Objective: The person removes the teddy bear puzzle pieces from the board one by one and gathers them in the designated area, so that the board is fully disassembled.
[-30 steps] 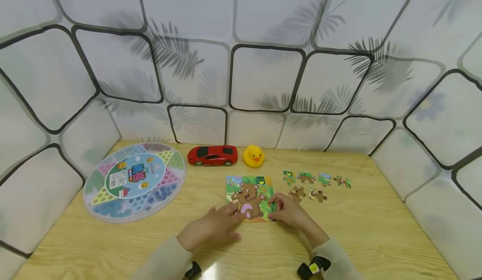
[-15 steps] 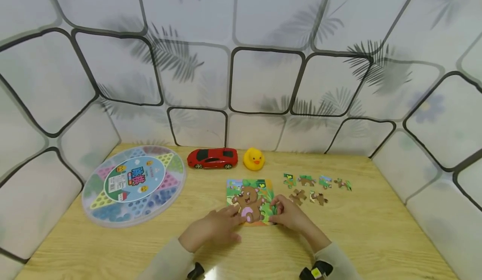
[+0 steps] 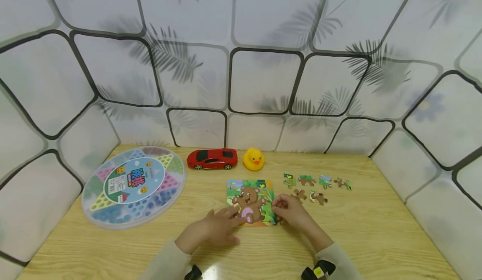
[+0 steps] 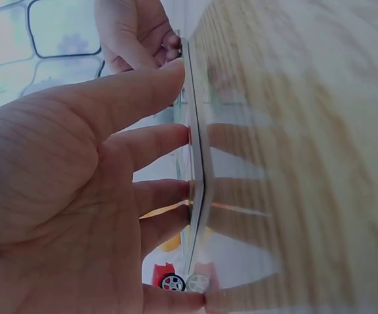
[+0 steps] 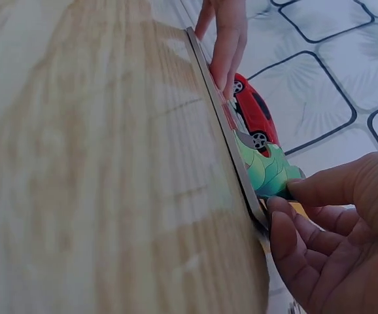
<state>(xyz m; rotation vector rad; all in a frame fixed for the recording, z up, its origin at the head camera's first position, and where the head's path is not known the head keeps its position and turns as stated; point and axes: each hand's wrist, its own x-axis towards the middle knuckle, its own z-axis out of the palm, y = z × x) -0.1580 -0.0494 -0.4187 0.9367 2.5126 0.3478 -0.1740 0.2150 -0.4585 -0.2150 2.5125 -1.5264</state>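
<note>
A bear jigsaw puzzle (image 3: 250,204) lies on the wooden table in front of me. On its lower left part rests my left hand (image 3: 218,228), fingers fairly straight; in the left wrist view the fingertips (image 4: 179,135) touch the puzzle board. My right hand (image 3: 295,215) is at the puzzle's right edge. There, in the right wrist view, its thumb and finger pinch a green puzzle piece (image 5: 267,171), which stands tilted up from the board. The fingers hide part of that piece and the board's corner.
Several loose puzzle pieces (image 3: 318,197) lie to the right of the puzzle. Behind it stand a red toy car (image 3: 212,159) and a yellow rubber duck (image 3: 254,159). A round Chinese checkers set (image 3: 133,186) lies on the left. Patterned panels (image 3: 263,83) enclose the back and sides.
My right hand has shifted slightly right at the puzzle's edge, drawing at the green puzzle piece. My left hand stays on the puzzle. The head view has tilted slightly.
</note>
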